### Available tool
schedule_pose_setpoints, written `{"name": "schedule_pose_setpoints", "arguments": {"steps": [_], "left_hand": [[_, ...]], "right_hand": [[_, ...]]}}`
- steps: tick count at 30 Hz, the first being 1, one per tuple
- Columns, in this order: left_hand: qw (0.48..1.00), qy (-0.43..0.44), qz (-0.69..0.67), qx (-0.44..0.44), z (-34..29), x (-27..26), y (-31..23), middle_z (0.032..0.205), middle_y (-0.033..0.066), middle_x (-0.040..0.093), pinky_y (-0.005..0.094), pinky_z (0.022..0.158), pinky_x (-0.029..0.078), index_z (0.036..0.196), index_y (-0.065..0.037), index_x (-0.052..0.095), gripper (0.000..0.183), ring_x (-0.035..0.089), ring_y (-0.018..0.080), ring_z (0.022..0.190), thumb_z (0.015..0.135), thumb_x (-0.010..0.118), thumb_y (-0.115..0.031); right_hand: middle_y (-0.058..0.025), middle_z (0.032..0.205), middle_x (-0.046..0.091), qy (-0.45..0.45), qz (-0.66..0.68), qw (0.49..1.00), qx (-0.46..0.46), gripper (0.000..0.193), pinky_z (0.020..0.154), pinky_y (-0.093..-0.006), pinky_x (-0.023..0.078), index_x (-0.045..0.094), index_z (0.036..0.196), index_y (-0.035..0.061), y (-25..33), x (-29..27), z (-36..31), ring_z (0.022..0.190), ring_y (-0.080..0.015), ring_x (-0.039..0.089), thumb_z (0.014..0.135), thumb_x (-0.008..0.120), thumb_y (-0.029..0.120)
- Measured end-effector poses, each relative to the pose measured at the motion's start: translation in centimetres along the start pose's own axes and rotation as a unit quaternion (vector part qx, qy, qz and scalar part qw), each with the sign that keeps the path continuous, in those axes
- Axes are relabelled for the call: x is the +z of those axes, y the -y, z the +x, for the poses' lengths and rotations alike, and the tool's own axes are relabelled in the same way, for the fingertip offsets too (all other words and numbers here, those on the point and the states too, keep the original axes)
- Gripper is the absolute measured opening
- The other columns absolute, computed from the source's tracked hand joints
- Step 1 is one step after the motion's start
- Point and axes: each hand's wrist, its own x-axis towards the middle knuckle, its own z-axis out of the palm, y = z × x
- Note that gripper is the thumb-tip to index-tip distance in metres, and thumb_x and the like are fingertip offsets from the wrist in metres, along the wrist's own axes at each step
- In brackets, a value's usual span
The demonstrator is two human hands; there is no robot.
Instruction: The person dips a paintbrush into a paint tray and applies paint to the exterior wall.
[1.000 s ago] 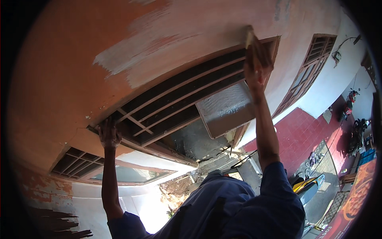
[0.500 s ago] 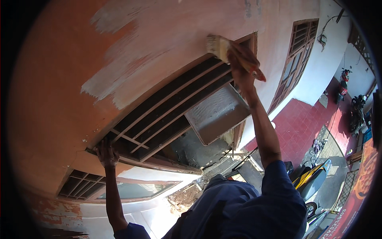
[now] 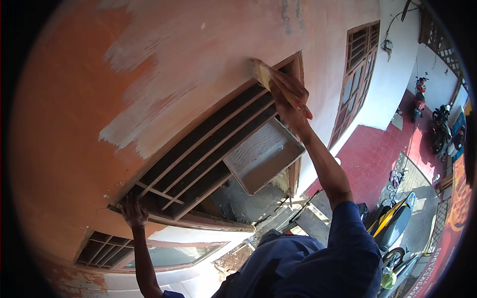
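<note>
My right hand (image 3: 290, 97) is closed around the handle of a wide paintbrush (image 3: 263, 73), whose red handle end shows below the palm. Its pale bristles press against the orange wall (image 3: 74, 129), just above the upper right part of a wooden window frame (image 3: 218, 105). Over the lower left corner of that frame, the fingers of my left hand (image 3: 133, 212) curl among the slats. A rectangular paint tray (image 3: 263, 156), wet with whitish paint, rests tilted at the window opening below my right hand.
Pale paint streaks (image 3: 134, 111) cover part of the wall. A second window (image 3: 355, 74) is farther right, and a lower barred window (image 3: 104, 248) is at left. Below right are red tiles (image 3: 367, 154), a yellow-and-grey motorbike (image 3: 395, 221) and a red banner (image 3: 444, 238).
The brush has turned and its bristles now bend against the wall near the frame. My right hand has shifted slightly left and down. My left hand keeps its place on the frame.
</note>
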Motion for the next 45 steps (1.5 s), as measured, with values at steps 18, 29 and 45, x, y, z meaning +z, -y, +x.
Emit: {"name": "schedule_pose_setpoints", "arguments": {"steps": [18,29,45], "left_hand": [[0.998,0.008,-0.047,-0.031,-0.2,0.0,-0.1,0.128,0.0066,0.047,0.0475,0.103,0.022,0.113,-0.011,0.052,0.038,0.040,0.0205,0.122,0.078,0.047,-0.024],[0.969,0.187,0.142,-0.080,-2.5,5.5,-0.7,0.131,0.0044,0.044,0.0417,0.107,0.015,0.115,-0.014,0.051,0.040,0.037,0.0165,0.124,0.077,0.050,-0.027],[0.998,-0.001,-0.058,-0.020,-0.4,0.0,0.4,0.130,0.0017,0.045,0.0409,0.106,0.017,0.116,-0.016,0.052,0.041,0.038,0.0135,0.124,0.076,0.050,-0.027]], "right_hand": [[-0.0115,0.077,0.059,0.013,0.043,0.999,-0.019,0.035,0.050,-0.0286,0.049,0.060,0.102,-0.0006,16.7,11.9,-1.9,0.061,-0.0201,0.058,0.067,0.062,-0.006],[-0.0061,0.086,0.055,0.203,0.263,0.939,-0.088,0.059,0.056,-0.0321,0.049,0.053,0.112,0.0035,35.0,21.7,-6.8,0.071,-0.0216,0.057,0.055,0.066,0.008],[-0.0058,0.079,0.055,0.083,0.093,0.992,-0.031,0.041,0.054,-0.0296,0.050,0.058,0.104,0.0010,27.7,17.1,-5.7,0.069,-0.0193,0.058,0.063,0.066,0.000]]}}
